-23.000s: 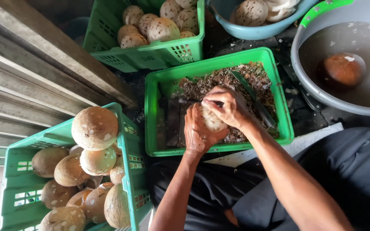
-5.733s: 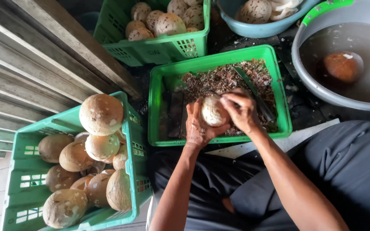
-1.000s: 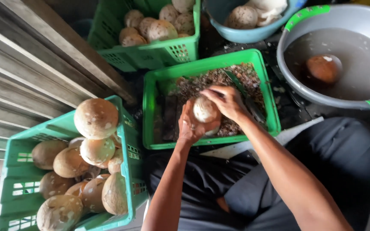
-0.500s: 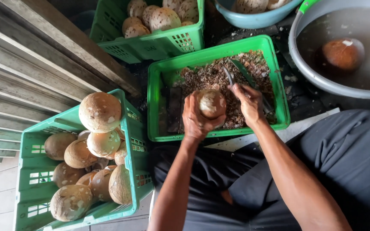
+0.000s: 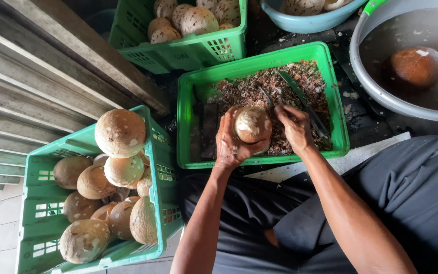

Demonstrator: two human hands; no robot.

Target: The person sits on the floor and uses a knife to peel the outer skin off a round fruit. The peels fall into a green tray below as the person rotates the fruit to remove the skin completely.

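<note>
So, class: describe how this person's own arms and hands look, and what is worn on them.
Both forearms are bare right up to the bottom edge of the picture, so no sleeve shows. The left hand and the right hand wear no gloves, and no ring, watch or band can be seen. Small pale flecks cling to the left hand. Dark grey clothing covers the lap below.

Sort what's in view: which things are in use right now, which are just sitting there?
In use: left hand holding coconut; right hand with knife; tray of shavings.

Sitting by: near crate, far crate, grey basin, blue bowl.
</note>
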